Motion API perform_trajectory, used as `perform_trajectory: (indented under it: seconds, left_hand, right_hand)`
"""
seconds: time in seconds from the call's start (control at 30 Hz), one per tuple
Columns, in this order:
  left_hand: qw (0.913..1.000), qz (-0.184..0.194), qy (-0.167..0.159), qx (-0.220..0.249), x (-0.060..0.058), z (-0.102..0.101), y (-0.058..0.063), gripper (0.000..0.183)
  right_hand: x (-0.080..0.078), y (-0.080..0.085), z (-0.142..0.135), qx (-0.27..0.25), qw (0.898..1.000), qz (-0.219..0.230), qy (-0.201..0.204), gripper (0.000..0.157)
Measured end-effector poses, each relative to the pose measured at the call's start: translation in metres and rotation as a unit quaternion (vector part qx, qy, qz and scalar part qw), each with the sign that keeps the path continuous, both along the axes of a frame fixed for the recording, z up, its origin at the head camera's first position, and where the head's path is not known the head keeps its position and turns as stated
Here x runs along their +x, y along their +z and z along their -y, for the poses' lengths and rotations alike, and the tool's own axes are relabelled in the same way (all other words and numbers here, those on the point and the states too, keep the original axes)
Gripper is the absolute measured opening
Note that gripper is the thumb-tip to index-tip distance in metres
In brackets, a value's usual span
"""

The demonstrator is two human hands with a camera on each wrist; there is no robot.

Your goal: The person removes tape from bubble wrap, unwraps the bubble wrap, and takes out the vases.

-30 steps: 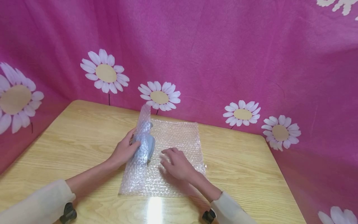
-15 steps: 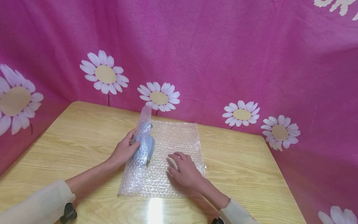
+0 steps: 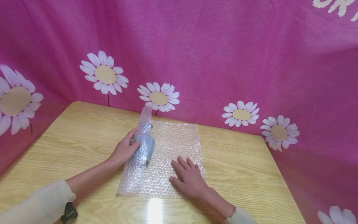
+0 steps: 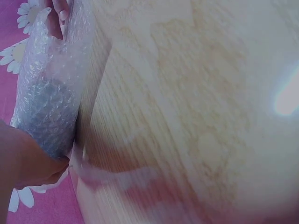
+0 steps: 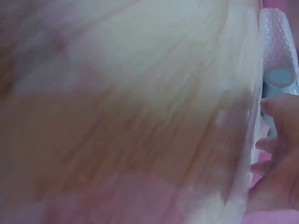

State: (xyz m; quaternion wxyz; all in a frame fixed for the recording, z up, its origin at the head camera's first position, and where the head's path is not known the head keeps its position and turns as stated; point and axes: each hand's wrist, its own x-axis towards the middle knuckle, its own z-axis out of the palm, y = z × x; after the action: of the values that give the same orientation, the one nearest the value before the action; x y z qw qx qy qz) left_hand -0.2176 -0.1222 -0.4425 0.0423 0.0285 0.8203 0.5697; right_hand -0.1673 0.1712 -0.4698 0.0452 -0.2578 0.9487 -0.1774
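A sheet of bubble wrap (image 3: 173, 140) lies on the table, its left side folded up over a grey-blue object (image 3: 151, 147). My left hand (image 3: 124, 151) grips the fold and the object through it, thumb in front and fingers behind. In the left wrist view the object is a dark blur beneath the bubbles. From the right wrist view, one end of it shows a pale oval face (image 5: 280, 76); its kind cannot be told. Fingers spread, my right hand (image 3: 188, 179) rests on the flat right part of the sheet, apart from the object.
The wooden table (image 3: 237, 168) carries the sheet near its middle. A pink cloth (image 3: 201, 56) with white daisies hangs behind and along both sides. Light glares off the table's front (image 3: 154, 210).
My right hand has moved right and towards me, away from the object, and its fingers have straightened and spread onto the sheet. The left hand keeps its grip in the same place.
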Motion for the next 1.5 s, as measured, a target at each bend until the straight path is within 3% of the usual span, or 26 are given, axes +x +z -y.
perform_trajectory:
  seconds: [0.27,0.53,0.77,1.13,1.33,1.5]
  left_hand:
    - [0.9981,-0.038,-0.034,-0.035,-0.003,0.000,-0.004,0.071]
    - [0.9974,-0.054,-0.023,-0.042,-0.002,-0.008,-0.006,0.085]
    - [0.9962,-0.068,-0.013,-0.052,0.000,-0.014,-0.002,0.079]
    - [0.9992,-0.038,-0.001,-0.014,-0.004,-0.011,-0.003,0.071]
    - [0.9996,0.007,0.013,0.024,-0.004,-0.006,0.002,0.067]
    - [0.9974,0.012,0.008,0.071,-0.003,-0.003,0.004,0.064]
  right_hand:
    - [0.006,0.000,0.003,0.035,0.999,0.002,-0.006,0.061]
    - [0.006,0.001,0.005,0.040,0.999,0.002,-0.004,0.060]
    - [0.006,0.001,0.004,0.034,0.999,-0.007,-0.003,0.060]
    - [0.007,0.000,0.003,0.033,0.999,0.001,0.000,0.061]
    - [0.006,0.000,0.004,0.035,0.999,0.002,-0.003,0.061]
    - [0.006,0.001,0.004,0.031,1.000,-0.003,-0.001,0.061]
